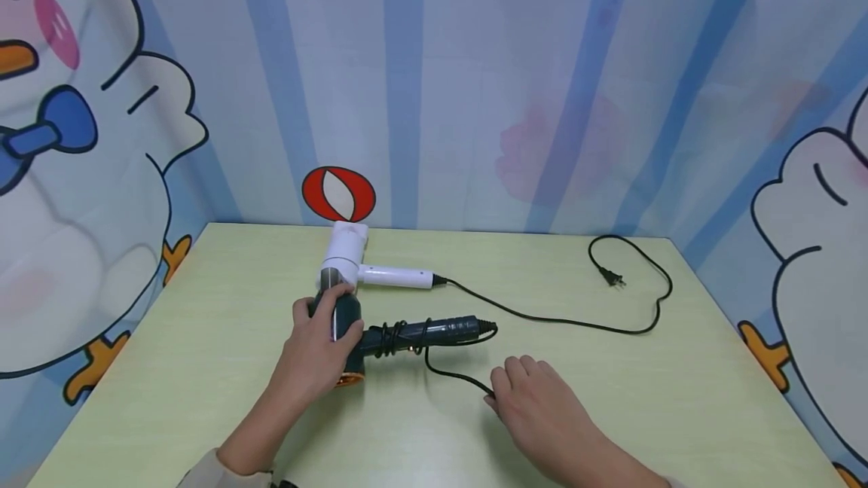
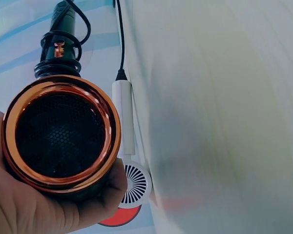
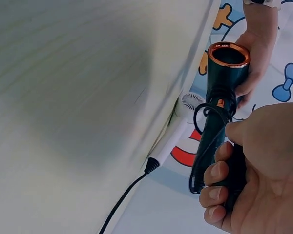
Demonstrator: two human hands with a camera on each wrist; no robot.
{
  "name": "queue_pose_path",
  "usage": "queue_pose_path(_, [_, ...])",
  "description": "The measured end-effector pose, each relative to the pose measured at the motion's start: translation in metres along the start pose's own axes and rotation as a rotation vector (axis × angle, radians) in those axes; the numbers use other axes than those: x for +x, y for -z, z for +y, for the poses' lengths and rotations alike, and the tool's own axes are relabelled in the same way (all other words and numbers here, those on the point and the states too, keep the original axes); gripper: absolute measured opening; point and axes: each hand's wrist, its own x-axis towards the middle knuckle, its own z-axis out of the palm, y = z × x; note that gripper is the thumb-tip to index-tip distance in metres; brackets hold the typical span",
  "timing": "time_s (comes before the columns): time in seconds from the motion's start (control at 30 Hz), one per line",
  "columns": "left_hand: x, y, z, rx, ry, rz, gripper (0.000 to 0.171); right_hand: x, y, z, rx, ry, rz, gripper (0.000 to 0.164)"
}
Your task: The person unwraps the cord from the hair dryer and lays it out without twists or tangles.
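Observation:
My left hand point(image 1: 315, 349) grips the barrel of a dark green hair dryer point(image 1: 347, 316), its thumb and fingers around the body. The dryer's copper-rimmed end point(image 2: 61, 136) faces the left wrist camera. Several turns of black cord point(image 1: 393, 338) wrap the handle, which points right. From there a loose length runs to my right hand point(image 1: 542, 416), whose curled fingers hold it. In the right wrist view a black part point(image 3: 236, 178) shows inside that fist; whether it is the plug is hidden.
Behind the green dryer lies a white hair dryer point(image 1: 396, 277), its handle also toward the right. Its black cord point(image 1: 563, 320) loops across the back right of the pale table point(image 1: 169, 367) to a plug point(image 1: 612, 277). A printed cartoon curtain point(image 1: 447, 96) stands along the table's far edge.

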Motion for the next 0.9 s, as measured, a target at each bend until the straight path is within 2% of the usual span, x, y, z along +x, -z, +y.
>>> queue_pose_path(0.3, [0.0,0.002,-0.001,-0.031,-0.007,0.0,0.058,0.002,-0.01,0.007,0.001,0.003,-0.013,0.031])
queue_pose_path(0.6, [0.0,0.006,0.0,-0.018,-0.014,-0.004,0.059,0.005,-0.022,0.017,0.01,0.014,0.025,0.031])
queue_pose_path(0.9, [-0.001,0.009,0.0,-0.023,-0.014,-0.008,0.059,0.008,-0.029,0.029,0.06,-0.05,-0.039,0.032])
